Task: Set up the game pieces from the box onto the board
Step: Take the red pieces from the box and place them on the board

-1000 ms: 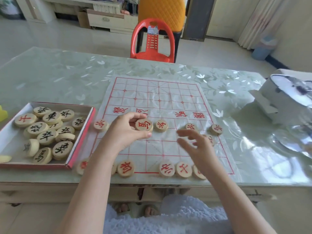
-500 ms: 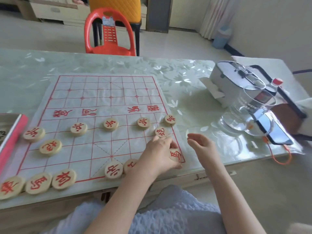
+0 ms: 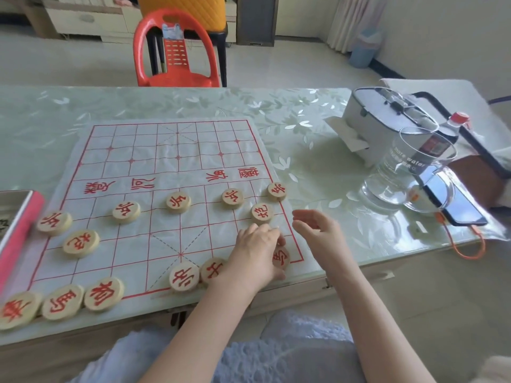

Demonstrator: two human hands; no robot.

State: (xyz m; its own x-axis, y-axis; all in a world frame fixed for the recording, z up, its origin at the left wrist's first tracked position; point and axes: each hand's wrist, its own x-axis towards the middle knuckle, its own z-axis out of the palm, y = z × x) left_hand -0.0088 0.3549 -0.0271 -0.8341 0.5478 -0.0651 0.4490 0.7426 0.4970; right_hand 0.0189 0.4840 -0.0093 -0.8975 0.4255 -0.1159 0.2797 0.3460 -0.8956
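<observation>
A white cloth board (image 3: 171, 150) with a red grid lies on the table. Several round wooden pieces with red characters stand on its near half, among them one row of discs (image 3: 178, 202) and a near-left group (image 3: 103, 294). My left hand (image 3: 255, 255) curls over a wooden piece (image 3: 281, 257) at the board's near right corner, fingers round its edge. My right hand (image 3: 320, 233) hovers beside it at the board's right border, fingers relaxed, holding nothing. Only the pink rim of the box (image 3: 25, 217) shows at the far left.
A glass jug (image 3: 409, 172), a phone (image 3: 453, 203) with an orange cable (image 3: 470, 250), a red-capped bottle (image 3: 457, 123) and a white case (image 3: 381, 117) crowd the table's right end. A red plastic chair (image 3: 177, 51) stands behind the table. The table's near edge runs just below the board.
My left hand carried the piece from the board's middle to its near right corner. The view swung right, so the box slid mostly out of sight. My right hand shifted to the board's right border.
</observation>
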